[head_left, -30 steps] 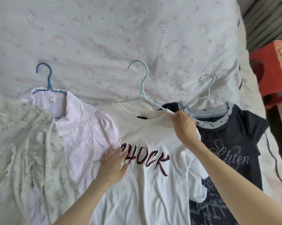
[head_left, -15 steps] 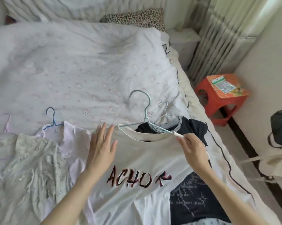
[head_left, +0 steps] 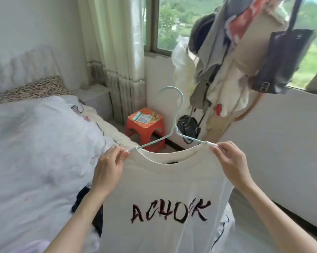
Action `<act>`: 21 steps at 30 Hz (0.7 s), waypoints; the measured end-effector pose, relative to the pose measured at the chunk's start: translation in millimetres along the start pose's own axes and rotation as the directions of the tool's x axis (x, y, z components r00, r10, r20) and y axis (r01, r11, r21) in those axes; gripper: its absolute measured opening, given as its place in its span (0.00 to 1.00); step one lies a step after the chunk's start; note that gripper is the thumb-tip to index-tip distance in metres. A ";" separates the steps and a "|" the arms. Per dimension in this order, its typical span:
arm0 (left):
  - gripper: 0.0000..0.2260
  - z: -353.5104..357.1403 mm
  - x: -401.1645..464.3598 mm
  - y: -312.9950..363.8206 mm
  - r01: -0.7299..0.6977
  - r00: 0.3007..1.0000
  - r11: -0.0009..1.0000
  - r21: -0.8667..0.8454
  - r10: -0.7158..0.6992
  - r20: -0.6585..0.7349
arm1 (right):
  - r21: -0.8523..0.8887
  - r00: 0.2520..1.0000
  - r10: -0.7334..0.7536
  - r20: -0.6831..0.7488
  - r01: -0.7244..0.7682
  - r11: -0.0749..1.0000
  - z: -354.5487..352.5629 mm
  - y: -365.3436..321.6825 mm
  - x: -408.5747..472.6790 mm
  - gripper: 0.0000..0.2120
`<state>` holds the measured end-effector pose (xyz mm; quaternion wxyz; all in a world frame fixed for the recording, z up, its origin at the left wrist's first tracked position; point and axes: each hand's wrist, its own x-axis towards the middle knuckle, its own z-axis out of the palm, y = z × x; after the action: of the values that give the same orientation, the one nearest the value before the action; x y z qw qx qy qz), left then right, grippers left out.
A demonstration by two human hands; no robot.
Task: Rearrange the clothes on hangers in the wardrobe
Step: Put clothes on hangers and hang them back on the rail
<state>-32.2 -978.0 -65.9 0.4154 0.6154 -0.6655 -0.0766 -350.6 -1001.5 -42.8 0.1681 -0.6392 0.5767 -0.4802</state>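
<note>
A white T-shirt (head_left: 165, 190) with dark red lettering hangs in the air in front of me on a pale green hanger (head_left: 174, 123). My left hand (head_left: 110, 167) pinches the shirt's left shoulder at the hanger's end. At the right shoulder, my right hand (head_left: 229, 161) pinches the other end. The hanger's hook points up. A dark garment (head_left: 83, 199) lies on the bed, partly hidden behind the shirt and my left arm.
The bed with a white patterned cover (head_left: 35, 152) fills the left. A red plastic stool (head_left: 145, 125) stands by the curtain (head_left: 117, 52). A coat stand (head_left: 232, 57) loaded with clothes and a dark bag (head_left: 285, 59) rises at the right, before the window.
The white T-shirt has been lifted off the bed and held up. My left hand has taken hold of its left shoulder. The view has swung up toward the window and coat stand.
</note>
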 end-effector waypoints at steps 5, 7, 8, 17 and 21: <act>0.12 43.5 26.7 109.7 -0.219 0.972 0.952 -0.214 0.232 0.034 | -0.160 0.959 -0.002 -0.284 -0.045 0.986 -125.3 -7.1 -37.8 0.06; 0.13 62.0 27.4 158.5 -0.308 0.941 0.907 -0.287 0.334 0.044 | -0.242 0.924 -0.014 -0.382 -0.085 0.966 -177.1 -5.8 -61.3 0.05; 0.13 71.4 26.3 182.6 -0.348 0.923 0.880 -0.324 0.383 0.047 | -0.267 0.903 -0.013 -0.430 -0.113 0.957 -201.6 -5.8 -75.5 0.06; 0.15 159.9 -36.6 373.5 -0.594 0.658 0.585 -0.552 0.748 0.085 | -0.232 0.680 0.053 -0.731 -0.320 0.919 -378.1 -19.3 -226.3 0.04; 0.13 186.6 -106.3 454.7 -0.598 0.590 0.508 -0.620 0.803 0.088 | -0.229 0.551 0.047 -0.833 -0.422 0.877 -441.2 -19.3 -299.2 0.02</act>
<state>-507.4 -855.6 44.1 0.4296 0.1187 -0.8746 -0.1910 -658.1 -577.7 59.2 -0.1839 -0.2850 0.7567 -0.5589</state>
